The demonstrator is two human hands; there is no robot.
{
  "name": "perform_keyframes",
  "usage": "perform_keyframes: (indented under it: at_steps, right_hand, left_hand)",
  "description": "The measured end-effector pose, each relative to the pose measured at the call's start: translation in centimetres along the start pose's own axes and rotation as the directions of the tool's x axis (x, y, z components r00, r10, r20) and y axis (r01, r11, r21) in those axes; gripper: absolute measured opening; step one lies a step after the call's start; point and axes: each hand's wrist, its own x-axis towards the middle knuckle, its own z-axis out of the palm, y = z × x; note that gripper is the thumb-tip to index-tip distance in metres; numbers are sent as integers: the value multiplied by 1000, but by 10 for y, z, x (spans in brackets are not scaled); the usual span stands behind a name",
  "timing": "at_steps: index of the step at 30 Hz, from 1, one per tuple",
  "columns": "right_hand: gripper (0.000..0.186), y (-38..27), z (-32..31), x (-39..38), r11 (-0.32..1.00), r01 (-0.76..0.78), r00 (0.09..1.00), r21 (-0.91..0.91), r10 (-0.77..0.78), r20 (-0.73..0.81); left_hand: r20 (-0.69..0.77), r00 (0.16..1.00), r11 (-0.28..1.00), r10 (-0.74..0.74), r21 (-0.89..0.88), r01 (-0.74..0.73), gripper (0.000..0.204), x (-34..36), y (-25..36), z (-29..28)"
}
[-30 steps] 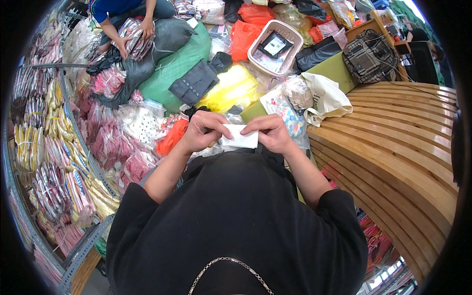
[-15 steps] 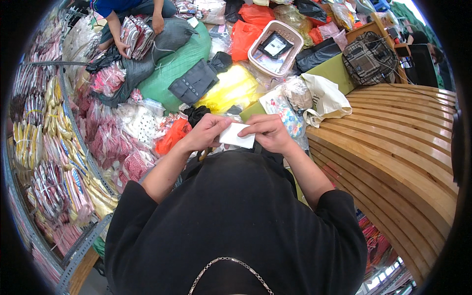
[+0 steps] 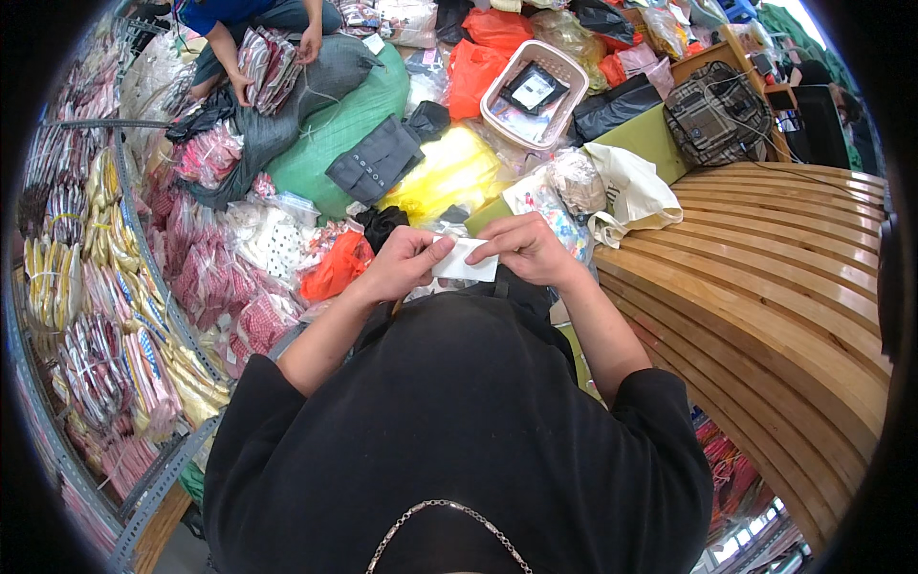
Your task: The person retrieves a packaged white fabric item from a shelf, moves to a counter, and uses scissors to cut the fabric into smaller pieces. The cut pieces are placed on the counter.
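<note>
Well, a white rectangular slip

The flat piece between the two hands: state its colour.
The flat piece is white; the head view shows it.

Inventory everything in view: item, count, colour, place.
Paper: one, white, centre.
Basket: one, beige, top centre.
Backpack: one, brown-grey, upper right.
Tote: one, cream, centre right.
Slats: several, wood-brown, right.
Sacks: at least two, green and dark grey, upper left.
Bags: many, mixed colours, top and centre.
Packs: many, mixed, left.
Rack: one, grey, left.
Cloth: one, dark grey, upper centre.
Co-worker: one, blue top, upper left.
Chain: one, silver, bottom centre.
Shirt: one, black, bottom centre.
Left hand: one, bare, on paper.
Right hand: one, bare, on paper.
</note>
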Motion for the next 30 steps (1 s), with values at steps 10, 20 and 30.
perform_keyframes:
  at_steps: [10, 20, 30]
  right_hand:
    - [38, 0, -9, 4, 996, -4, 1000, 90, 3, 4]
    - [15, -19, 10, 7, 917, -26, 990, -399, 78, 116]
    - [10, -16, 18, -4, 963, 3, 1000, -271, 4, 24]
  left_hand:
    - [-44, 894, 764, 445, 539, -354, 16, 0, 9, 6]
    - [284, 757, 322, 589, 776, -542, 6, -6, 15, 8]
    - [232, 793, 511, 564, 656, -556, 6, -10, 23, 5]
